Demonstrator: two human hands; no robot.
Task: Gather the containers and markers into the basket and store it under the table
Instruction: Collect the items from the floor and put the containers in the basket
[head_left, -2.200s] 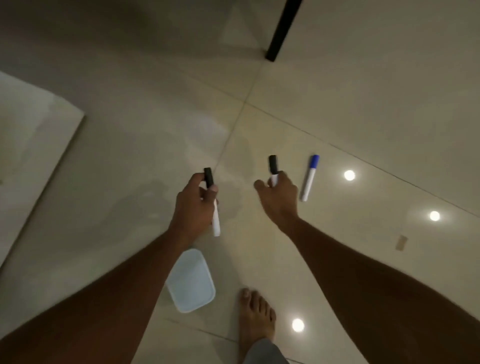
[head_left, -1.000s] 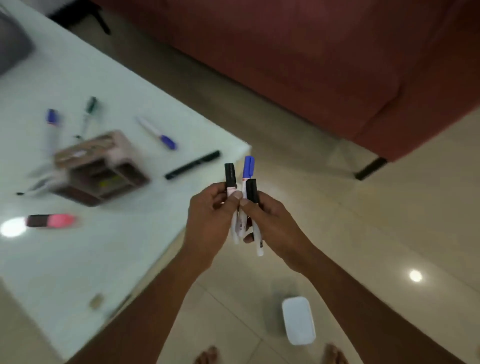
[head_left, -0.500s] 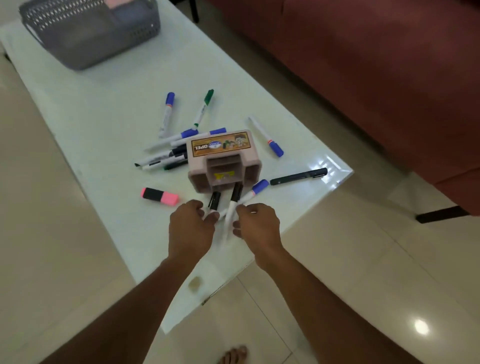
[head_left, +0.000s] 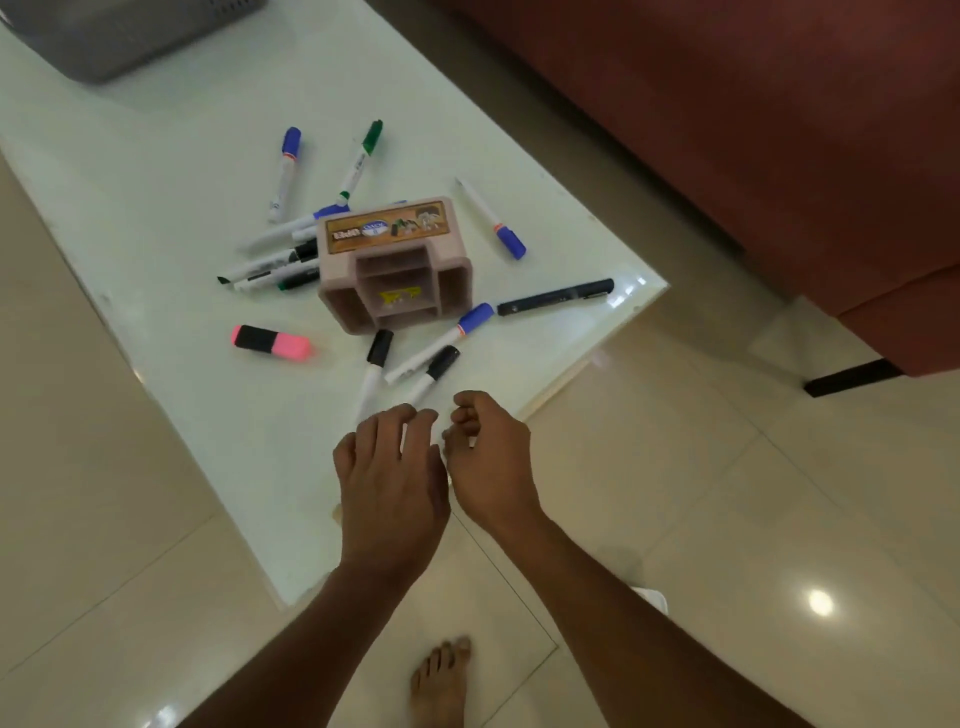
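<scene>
Far left, top corner: grey basket (head_left: 130, 36) on the white table (head_left: 130, 197), well apart from the rest. Then a pink highlighter (head_left: 271, 343) lying alone near the table's left edge. Next, a heap of markers (head_left: 275, 262) against the left side of the pink organizer (head_left: 395, 262), with a blue-capped marker (head_left: 284, 174) and a green-capped one (head_left: 359, 161) lying beyond it. Organizer tipped on its side, compartments facing the camera. In front of it, three markers fanned out: black-capped (head_left: 375, 371), blue-capped (head_left: 441, 340), black-capped (head_left: 434, 371). Right of the organizer, another blue marker (head_left: 493, 221) and a black pen (head_left: 556, 297) near the table corner. Below, left hand (head_left: 389, 478) open, fingers spread, empty, just short of the fanned markers. Right hand (head_left: 488, 457) beside it, fingers loosely curled, holding nothing. Far right: dark red sofa (head_left: 779, 130).
</scene>
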